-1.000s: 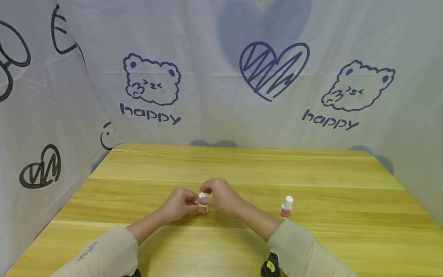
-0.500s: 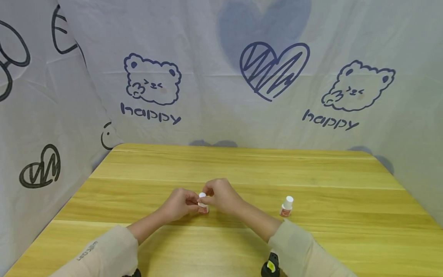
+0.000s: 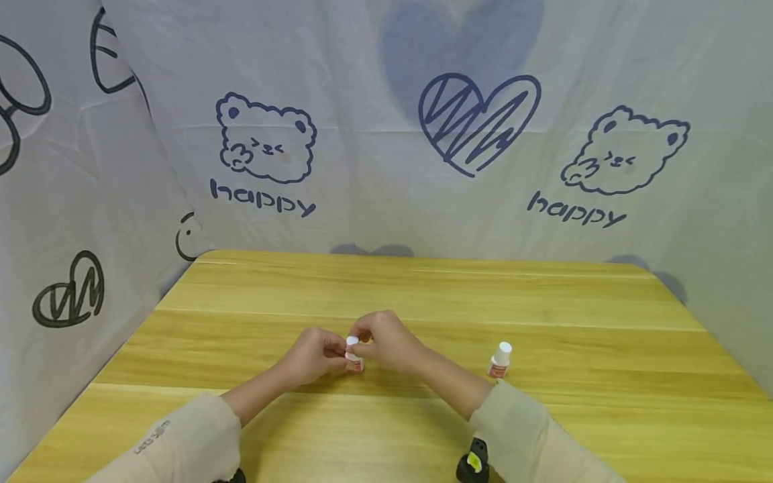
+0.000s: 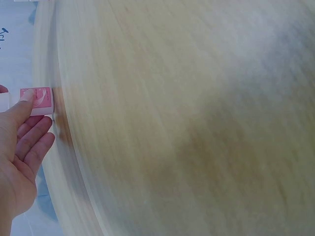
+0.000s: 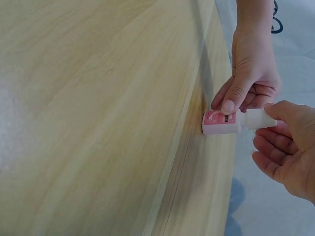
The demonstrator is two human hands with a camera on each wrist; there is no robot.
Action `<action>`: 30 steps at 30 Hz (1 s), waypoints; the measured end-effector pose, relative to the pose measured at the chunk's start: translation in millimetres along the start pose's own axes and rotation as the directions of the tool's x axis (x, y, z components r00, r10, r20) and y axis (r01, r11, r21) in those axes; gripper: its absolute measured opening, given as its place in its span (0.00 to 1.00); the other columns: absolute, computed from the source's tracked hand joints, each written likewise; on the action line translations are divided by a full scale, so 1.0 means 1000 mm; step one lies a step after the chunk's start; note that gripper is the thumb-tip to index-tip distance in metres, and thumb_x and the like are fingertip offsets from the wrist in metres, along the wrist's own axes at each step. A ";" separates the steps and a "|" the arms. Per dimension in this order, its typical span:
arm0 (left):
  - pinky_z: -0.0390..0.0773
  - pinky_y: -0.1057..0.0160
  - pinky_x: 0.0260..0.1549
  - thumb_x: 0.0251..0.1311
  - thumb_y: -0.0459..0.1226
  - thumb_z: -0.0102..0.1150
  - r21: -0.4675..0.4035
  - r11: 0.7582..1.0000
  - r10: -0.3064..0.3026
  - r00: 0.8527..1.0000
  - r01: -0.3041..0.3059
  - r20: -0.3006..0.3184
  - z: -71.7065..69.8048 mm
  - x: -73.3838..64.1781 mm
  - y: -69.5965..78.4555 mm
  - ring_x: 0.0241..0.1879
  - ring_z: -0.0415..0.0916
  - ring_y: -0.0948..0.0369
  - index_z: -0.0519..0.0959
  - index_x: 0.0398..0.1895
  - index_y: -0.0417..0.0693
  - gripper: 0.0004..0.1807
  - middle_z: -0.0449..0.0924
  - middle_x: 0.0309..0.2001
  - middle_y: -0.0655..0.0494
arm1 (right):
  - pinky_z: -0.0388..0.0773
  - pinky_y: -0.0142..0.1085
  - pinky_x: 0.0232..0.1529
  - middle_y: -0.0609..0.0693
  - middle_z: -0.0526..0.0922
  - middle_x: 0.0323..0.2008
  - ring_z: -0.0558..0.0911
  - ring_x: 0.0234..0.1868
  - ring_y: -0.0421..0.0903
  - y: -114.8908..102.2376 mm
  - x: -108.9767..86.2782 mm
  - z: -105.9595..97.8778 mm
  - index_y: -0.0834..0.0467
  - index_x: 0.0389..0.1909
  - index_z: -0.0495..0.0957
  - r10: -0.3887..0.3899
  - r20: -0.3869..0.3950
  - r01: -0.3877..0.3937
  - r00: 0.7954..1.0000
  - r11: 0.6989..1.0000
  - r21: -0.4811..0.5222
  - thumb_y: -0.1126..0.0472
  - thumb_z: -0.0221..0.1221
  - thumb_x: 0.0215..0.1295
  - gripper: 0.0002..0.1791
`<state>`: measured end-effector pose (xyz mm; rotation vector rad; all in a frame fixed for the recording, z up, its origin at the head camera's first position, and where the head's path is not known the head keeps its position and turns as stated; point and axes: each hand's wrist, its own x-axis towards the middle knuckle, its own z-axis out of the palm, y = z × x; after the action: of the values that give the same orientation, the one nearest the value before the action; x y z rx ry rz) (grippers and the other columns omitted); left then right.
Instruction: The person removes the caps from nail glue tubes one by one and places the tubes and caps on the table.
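A small white bottle (image 3: pixel 355 365) with a pink label stands upright on the table between my two hands. My left hand (image 3: pixel 311 359) holds its body, the thumb (image 4: pixel 27 98) lying over the label. With thumb and fingers my right hand (image 3: pixel 389 342) pinches the white cap (image 5: pixel 261 118) at the top. In the right wrist view a narrow white neck (image 5: pixel 243 119) shows between cap and body; whether the cap is still threaded on, I cannot tell. A second bottle (image 3: pixel 498 362) of the same look, capped, stands upright to the right of my right forearm.
The wooden table (image 3: pixel 543 295) reaches back to a white cloth (image 3: pixel 362 201) printed with bears and hearts. Another cloth (image 3: pixel 121 201) hangs along the left side. A black device with a yellow patch (image 3: pixel 473 463) sits under my right sleeve.
The right hand's fingers have shifted slightly right and then back left around the cap. My left hand and both bottles stay in place.
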<state>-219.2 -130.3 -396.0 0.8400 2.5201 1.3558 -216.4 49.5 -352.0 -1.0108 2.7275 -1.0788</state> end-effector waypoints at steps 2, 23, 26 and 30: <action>0.81 0.71 0.32 0.53 0.30 0.63 -0.006 1.000 0.001 1.000 -0.001 0.004 0.000 0.000 0.000 0.33 0.84 0.58 0.82 0.33 0.33 0.06 0.85 0.32 0.43 | 0.78 0.30 0.34 0.53 0.85 0.29 0.81 0.32 0.43 0.000 0.000 -0.001 0.64 0.28 0.81 -0.011 0.007 0.011 1.000 1.000 0.009 0.67 0.61 0.59 0.04; 0.75 0.73 0.21 0.53 0.30 0.63 0.039 0.999 0.002 1.000 -0.001 -0.021 0.000 0.000 0.000 0.26 0.81 0.63 0.83 0.30 0.37 0.03 0.85 0.30 0.47 | 0.75 0.25 0.35 0.54 0.85 0.34 0.81 0.36 0.45 -0.002 0.002 -0.009 0.65 0.35 0.81 -0.056 0.064 0.056 0.996 0.998 -0.005 0.69 0.59 0.60 0.05; 0.78 0.74 0.26 0.53 0.31 0.64 0.031 0.999 0.017 1.000 -0.016 -0.018 0.000 0.000 -0.001 0.29 0.83 0.62 0.83 0.32 0.37 0.05 0.85 0.31 0.46 | 0.75 0.27 0.35 0.53 0.85 0.31 0.81 0.34 0.43 -0.002 0.001 -0.010 0.64 0.33 0.81 -0.039 0.052 0.039 0.998 0.999 0.005 0.68 0.60 0.59 0.04; 0.80 0.73 0.31 0.53 0.32 0.64 0.017 1.000 0.019 1.000 -0.019 -0.015 0.000 0.000 -0.002 0.32 0.84 0.61 0.83 0.34 0.36 0.07 0.86 0.32 0.46 | 0.75 0.28 0.35 0.52 0.84 0.30 0.79 0.33 0.42 -0.001 0.000 -0.012 0.63 0.32 0.81 -0.019 0.033 0.019 0.999 1.000 0.007 0.67 0.61 0.58 0.03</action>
<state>-220.1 -130.6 -397.7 0.8621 2.5448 1.3542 -219.1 55.5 -342.4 -1.0466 2.6919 -1.0626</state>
